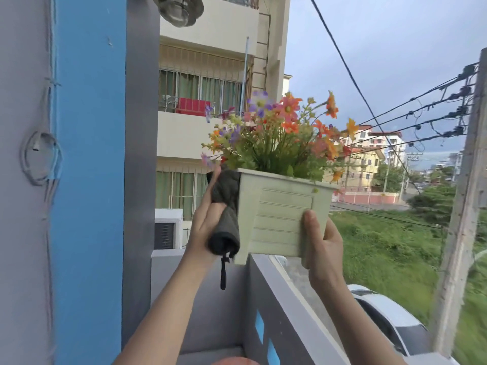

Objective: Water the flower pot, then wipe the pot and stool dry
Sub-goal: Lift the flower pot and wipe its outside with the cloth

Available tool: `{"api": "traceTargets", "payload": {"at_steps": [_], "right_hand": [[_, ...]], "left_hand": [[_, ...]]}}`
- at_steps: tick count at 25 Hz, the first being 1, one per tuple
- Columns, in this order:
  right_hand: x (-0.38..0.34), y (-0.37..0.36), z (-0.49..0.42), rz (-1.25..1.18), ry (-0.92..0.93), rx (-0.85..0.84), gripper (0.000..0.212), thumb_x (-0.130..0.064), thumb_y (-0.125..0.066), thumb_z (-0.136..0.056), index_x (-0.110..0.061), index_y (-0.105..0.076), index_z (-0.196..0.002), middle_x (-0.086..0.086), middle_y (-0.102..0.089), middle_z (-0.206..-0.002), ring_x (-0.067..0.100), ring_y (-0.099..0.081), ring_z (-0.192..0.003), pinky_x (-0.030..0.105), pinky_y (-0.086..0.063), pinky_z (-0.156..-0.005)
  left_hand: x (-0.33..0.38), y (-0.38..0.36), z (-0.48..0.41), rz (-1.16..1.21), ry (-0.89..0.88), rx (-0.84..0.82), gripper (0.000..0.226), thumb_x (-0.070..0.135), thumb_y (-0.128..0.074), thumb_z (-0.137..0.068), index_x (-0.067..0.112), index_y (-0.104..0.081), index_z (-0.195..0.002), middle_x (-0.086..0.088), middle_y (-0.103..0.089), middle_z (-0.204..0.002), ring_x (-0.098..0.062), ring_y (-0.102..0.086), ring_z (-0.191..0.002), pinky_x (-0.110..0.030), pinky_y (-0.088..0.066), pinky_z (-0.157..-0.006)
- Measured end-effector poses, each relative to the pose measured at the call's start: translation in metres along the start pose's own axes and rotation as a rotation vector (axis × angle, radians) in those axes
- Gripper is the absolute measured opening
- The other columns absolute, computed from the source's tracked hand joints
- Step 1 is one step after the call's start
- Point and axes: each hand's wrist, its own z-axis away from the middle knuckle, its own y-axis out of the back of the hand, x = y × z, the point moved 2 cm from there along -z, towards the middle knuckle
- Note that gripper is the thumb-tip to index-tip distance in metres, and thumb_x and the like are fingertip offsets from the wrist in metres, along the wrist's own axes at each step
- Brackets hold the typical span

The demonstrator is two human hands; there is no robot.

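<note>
right hand [323, 242] grips flower pot [276, 214], left hand [202, 221] seemingly presses cloth [226, 198] against it

I see two hands carrying the flower pot [279, 219] above the grey balcony wall [290, 325] at six o'clock. The right hand [322, 248] grips its five o'clock corner, thumb on the front face. The left hand [207, 222] presses a dark cloth [226, 204] against its nine o'clock side. Whether a pot foot touches the wall top, I cannot tell.
</note>
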Motion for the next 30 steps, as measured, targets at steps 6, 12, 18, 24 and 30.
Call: {"api": "traceTargets", "payload": {"at_steps": [6, 12, 18, 24, 30], "right_hand": [[0.0, 0.003, 0.0, 0.038, 0.026, -0.024, 0.03, -0.061, -0.057, -0.069, -0.036, -0.07, -0.079, -0.017, -0.07, -0.072, 0.001, -0.061, -0.066, 0.018, -0.047, -0.057], [-0.005, 0.0, 0.004, 0.019, 0.045, 0.008, 0.023, -0.052, -0.059, -0.078, -0.032, -0.07, -0.084, -0.018, -0.074, -0.08, 0.0, -0.066, -0.076, 0.015, -0.05, -0.062], [0.001, 0.001, 0.005, -0.004, 0.026, -0.035, 0.029, -0.06, -0.061, -0.071, -0.035, -0.072, -0.083, -0.011, -0.075, -0.082, 0.012, -0.066, -0.081, 0.033, -0.052, -0.072], [-0.003, 0.006, 0.002, -0.051, 0.036, -0.062, 0.033, -0.056, -0.062, -0.077, -0.027, -0.07, -0.089, -0.01, -0.075, -0.087, 0.009, -0.068, -0.086, 0.032, -0.054, -0.078], [-0.001, 0.008, 0.002, -0.012, 0.038, -0.029, 0.032, -0.057, -0.061, -0.077, -0.027, -0.071, -0.086, -0.011, -0.075, -0.085, 0.013, -0.066, -0.087, 0.032, -0.054, -0.078]], "left_hand": [[-0.005, 0.01, 0.006, -0.179, -0.05, -0.04, 0.056, 0.022, -0.044, -0.079, 0.052, -0.05, -0.126, 0.003, -0.063, -0.086, -0.018, -0.043, -0.066, -0.03, -0.035, -0.059], [-0.015, 0.01, 0.002, -0.095, 0.091, 0.009, 0.061, 0.006, -0.043, -0.091, 0.035, -0.03, -0.144, 0.015, -0.05, -0.134, 0.008, -0.055, -0.111, -0.015, -0.044, -0.091], [-0.012, 0.0, 0.02, -0.063, 0.06, 0.075, 0.05, 0.023, -0.053, -0.09, 0.022, -0.038, -0.138, 0.01, -0.066, -0.117, -0.013, -0.064, -0.1, -0.023, -0.051, -0.085], [-0.023, 0.016, 0.001, -0.2, 0.225, 0.112, 0.02, 0.037, -0.039, -0.098, 0.03, -0.053, -0.11, 0.01, -0.064, -0.1, 0.0, -0.063, -0.093, -0.006, -0.046, -0.072], [-0.027, -0.003, 0.035, -0.184, 0.217, -0.019, 0.04, 0.048, -0.041, -0.094, 0.023, -0.055, -0.123, 0.009, -0.065, -0.117, 0.003, -0.057, -0.11, -0.015, -0.042, -0.092]]}}
